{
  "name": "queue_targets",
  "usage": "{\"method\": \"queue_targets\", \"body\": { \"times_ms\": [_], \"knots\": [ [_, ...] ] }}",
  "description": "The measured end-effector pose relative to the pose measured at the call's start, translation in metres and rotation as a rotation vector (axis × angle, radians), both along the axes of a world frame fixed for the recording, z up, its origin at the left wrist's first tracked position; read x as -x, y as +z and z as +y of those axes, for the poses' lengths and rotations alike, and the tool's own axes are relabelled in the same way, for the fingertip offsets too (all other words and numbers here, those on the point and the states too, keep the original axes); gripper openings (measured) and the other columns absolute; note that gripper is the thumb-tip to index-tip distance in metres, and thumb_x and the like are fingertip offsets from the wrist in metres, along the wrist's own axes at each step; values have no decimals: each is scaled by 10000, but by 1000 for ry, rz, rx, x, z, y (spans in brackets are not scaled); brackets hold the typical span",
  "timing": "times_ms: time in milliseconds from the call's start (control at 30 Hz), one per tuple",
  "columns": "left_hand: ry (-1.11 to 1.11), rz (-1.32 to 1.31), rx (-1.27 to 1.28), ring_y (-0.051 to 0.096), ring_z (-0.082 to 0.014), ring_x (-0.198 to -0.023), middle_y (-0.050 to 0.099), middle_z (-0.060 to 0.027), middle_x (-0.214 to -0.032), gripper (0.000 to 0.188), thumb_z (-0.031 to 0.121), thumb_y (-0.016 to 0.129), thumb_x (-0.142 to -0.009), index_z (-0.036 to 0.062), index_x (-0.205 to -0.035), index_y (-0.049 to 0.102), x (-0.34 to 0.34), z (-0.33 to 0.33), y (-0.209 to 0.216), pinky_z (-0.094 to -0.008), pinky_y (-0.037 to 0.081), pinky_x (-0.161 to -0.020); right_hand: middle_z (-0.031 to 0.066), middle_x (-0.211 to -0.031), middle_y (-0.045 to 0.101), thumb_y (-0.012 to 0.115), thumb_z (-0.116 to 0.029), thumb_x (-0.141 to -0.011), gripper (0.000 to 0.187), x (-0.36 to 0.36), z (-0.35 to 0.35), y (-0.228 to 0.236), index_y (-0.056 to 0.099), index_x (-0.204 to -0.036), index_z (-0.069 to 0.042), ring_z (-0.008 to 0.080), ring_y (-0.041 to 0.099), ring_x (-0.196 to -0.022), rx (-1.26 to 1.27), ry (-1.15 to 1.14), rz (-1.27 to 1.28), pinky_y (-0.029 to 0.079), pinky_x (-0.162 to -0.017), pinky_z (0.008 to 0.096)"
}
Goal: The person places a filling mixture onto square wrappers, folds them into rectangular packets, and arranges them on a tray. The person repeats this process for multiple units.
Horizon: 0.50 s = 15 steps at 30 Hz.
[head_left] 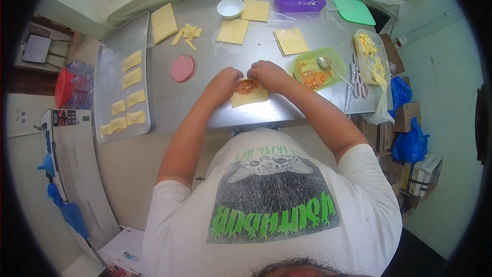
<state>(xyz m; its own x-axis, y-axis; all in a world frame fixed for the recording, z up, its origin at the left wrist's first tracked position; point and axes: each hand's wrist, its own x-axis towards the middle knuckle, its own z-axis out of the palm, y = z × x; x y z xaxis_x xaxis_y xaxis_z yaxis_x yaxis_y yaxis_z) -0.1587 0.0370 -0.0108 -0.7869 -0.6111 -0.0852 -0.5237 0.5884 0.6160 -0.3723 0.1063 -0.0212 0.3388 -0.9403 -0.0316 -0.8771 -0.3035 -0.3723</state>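
A pale yellow dough square (249,100) lies on the metal table, topped with a mound of reddish-orange chopped filling (247,87). My left hand (227,80) has its fingers closed at the square's far left corner. At the far right corner my right hand (265,75) pinches the dough, its fingertips close to the left ones. Part of the far edge is hidden under my fingers. Right of my hands stands a light green tub (334,80) of similar filling with a metal spoon (324,63) in it. Round pink meat slices (183,68) are stacked to the left.
A metal tray (149,79) with several folded pastries (131,77) stands at the left. Behind are dough sheets (233,31), dough strips (190,32), a white bowl (230,7) and a purple container (300,0). Scissors (360,85) and a tub of yellow pieces (371,56) lie right.
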Motion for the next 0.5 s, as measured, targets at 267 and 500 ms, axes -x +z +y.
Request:
{"method": "queue_targets", "body": {
  "times_ms": [267, 500],
  "knots": [
    [-54, 123, 183, 607, -346, -1044, 638, -141, -1062, 142, 91, 621, -952, 34, -1068, 678, -18, 34, -17, -437, 513, -911, 102, -1037, 651, 611, -81, -877, 162, -13, 44, -6, 712, -1004, -69, 300, 620, -1049, 148, -27, -131, 520, -920, 413],
    [-54, 173, 292, 613, -317, -1009, 632, -119, -1050, 185, 74, 583, -899, 53, -1063, 668, -28, 60, -29, -411, 528, -894, 98, -985, 620, 610, -98, -845, 159, -21, 70, -19, 683, -980, -55, 294, 613, -979, 334, 12, -195, 517, -880, 409]
  ]
}}
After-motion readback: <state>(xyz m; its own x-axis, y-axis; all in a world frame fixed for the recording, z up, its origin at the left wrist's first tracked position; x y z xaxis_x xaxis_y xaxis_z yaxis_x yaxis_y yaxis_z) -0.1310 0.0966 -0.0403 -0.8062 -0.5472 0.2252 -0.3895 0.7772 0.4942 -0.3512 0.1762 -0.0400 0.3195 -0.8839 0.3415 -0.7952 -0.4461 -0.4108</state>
